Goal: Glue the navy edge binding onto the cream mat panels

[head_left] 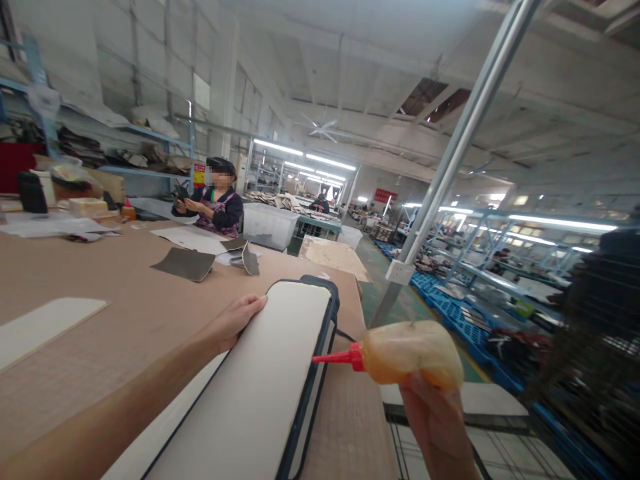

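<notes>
My left hand [243, 319] grips the left edge of a long white panel [260, 373] with dark trim, its thumb on the top face. In my right hand [433, 407] is a glue bottle [413, 353], a clear squeeze bottle part full of amber liquid. Its red nozzle [333, 358] points left, with the tip at the panel's right edge; whether it touches cannot be told. A thin yellowish line shows along that edge. Beneath the panel lie another pale board and more dark trim, partly hidden.
The brown table [130, 353] carries a white board [47, 327] at left and grey sheet pieces [184, 264] farther back. A person [215, 200] is behind the table, beside a white bin [270, 225]. A metal post [440, 153] stands at right, near blue pallets [457, 307].
</notes>
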Available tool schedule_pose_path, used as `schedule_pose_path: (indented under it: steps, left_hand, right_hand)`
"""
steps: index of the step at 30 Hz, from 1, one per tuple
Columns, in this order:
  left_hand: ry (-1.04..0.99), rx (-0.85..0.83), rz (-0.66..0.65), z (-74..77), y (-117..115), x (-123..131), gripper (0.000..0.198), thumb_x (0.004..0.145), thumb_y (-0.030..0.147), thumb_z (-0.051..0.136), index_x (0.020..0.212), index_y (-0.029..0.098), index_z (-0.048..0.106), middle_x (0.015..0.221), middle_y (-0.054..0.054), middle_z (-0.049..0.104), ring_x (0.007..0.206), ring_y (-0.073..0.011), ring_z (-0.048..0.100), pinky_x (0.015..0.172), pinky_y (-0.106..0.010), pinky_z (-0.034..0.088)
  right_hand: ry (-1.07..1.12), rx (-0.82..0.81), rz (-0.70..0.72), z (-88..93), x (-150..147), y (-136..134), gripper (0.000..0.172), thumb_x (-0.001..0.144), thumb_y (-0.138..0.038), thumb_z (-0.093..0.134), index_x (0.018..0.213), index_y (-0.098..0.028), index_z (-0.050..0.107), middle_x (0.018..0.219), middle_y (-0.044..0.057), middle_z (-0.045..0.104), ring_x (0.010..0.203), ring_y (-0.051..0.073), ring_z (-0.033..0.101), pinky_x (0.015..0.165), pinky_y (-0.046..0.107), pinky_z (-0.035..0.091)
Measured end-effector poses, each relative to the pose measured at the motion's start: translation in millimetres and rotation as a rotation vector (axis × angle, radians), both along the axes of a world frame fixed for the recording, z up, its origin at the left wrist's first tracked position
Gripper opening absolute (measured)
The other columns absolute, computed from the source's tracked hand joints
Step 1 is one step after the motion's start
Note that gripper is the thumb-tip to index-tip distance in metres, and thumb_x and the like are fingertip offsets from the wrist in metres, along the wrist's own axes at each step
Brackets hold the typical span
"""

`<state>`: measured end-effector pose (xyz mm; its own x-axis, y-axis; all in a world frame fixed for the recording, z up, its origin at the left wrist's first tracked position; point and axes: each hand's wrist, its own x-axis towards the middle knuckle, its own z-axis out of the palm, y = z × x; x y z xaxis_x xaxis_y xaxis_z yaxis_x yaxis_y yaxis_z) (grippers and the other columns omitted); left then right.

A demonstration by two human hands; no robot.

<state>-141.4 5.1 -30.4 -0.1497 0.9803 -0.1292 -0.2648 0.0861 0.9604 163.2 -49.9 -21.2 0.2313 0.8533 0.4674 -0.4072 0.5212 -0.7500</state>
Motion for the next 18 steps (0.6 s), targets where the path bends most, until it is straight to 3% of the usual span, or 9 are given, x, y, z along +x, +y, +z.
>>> schedule_pose_path:
  steps: [7, 13, 18]
  left_hand:
    - [-0.014, -0.033, -0.007, -1.8, 7.2, -0.6, 0.036, 0.06, 0.04, 0.081, 0.066, 0.019, 0.052, 0.051, 0.004, 0.059, 0.044, -0.011, 0.051, 0.04, -0.019, 0.04]
    - [-0.026, -0.048, 0.003, -3.9, 8.0, -7.8, 0.037, 0.062, 0.04, 0.081, 0.063, 0.02, 0.05, 0.048, 0.004, 0.058, 0.043, -0.0115, 0.051, 0.04, -0.02, 0.043]
    - [-0.039, -0.056, 0.012, -4.8, 6.0, -14.4, 0.035, 0.065, 0.039, 0.08, 0.063, 0.019, 0.051, 0.047, 0.003, 0.059, 0.042, -0.0121, 0.053, 0.04, -0.021, 0.045]
  right_hand:
    - [-0.077, -0.044, 0.087, -24.0, 11.7, -7.6, 0.043, 0.062, -0.027, 0.084, 0.103, -0.028, 0.072, 0.09, 0.006, 0.075, 0.08, 0.022, 0.07, 0.074, 0.032, 0.058]
    - [-0.075, -0.161, 0.16, -33.6, 7.0, -24.5, 0.048, 0.061, -0.028, 0.085, 0.107, -0.034, 0.07, 0.087, 0.002, 0.073, 0.076, 0.022, 0.068, 0.073, 0.034, 0.058]
    - [-0.126, -0.242, 0.236, -46.4, 11.2, -27.0, 0.049, 0.051, -0.028, 0.087, 0.097, -0.036, 0.073, 0.092, 0.003, 0.074, 0.08, 0.027, 0.07, 0.074, 0.037, 0.059]
